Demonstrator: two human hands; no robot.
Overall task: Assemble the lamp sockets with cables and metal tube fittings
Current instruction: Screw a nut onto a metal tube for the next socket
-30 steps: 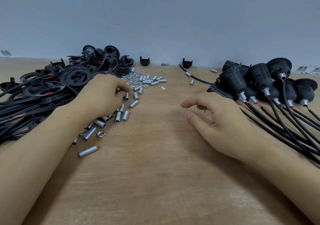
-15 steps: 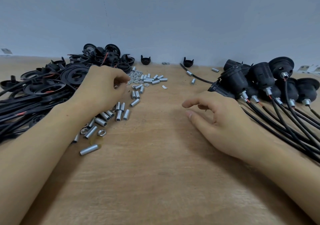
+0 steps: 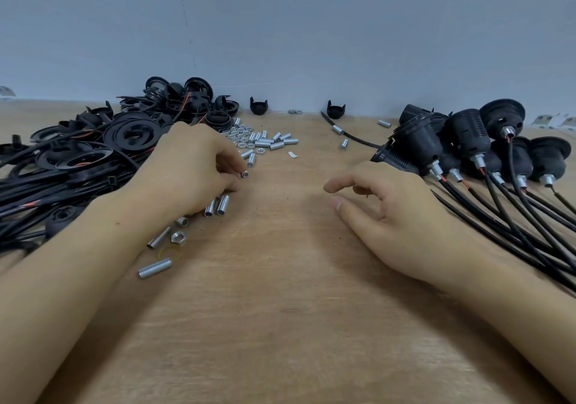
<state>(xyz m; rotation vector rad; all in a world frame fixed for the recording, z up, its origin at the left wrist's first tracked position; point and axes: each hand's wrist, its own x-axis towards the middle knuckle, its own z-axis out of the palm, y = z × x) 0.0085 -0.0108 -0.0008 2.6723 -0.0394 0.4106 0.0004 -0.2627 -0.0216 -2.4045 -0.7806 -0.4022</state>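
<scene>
- Lamp sockets (image 3: 461, 142), black and already fitted with cables (image 3: 511, 232) and short metal tube fittings at their necks, lie in a cluster at the right of the worktop (image 3: 280, 325), their cables running toward the near right edge.
- At the left, a heap of black socket rings and bases (image 3: 131, 135) is tangled with more black cables (image 3: 37, 191); some show red wire.
- Loose metal tubes (image 3: 274, 145) and small hex nuts (image 3: 240, 137) are scattered between the two groups, toward the back of the worktop, with more tubes trailing nearer, beside the left forearm.
- Left hand (image 3: 190, 170) rests over those tubes with its fingers curled; its grip pinches one small metal tube (image 3: 245, 173) at the fingertips, the open end of the tube facing outward.
- Just beyond that pinched tube another tube (image 3: 251, 160) lies on the wood, close to the fingertips.
- Right hand (image 3: 392, 213) lies on the worktop beside the sockets' cables, its grip loose and holding nothing: forefinger and thumb are stretched toward the middle, the other fingers are lightly bent.
- One longer threaded tube (image 3: 155, 268) lies alone nearest the viewer, beside a nut (image 3: 179, 237) and a thin yellowish ring (image 3: 170, 253).
- Two separate black caps (image 3: 258, 107) sit at the back against the grey wall (image 3: 311, 29).
</scene>
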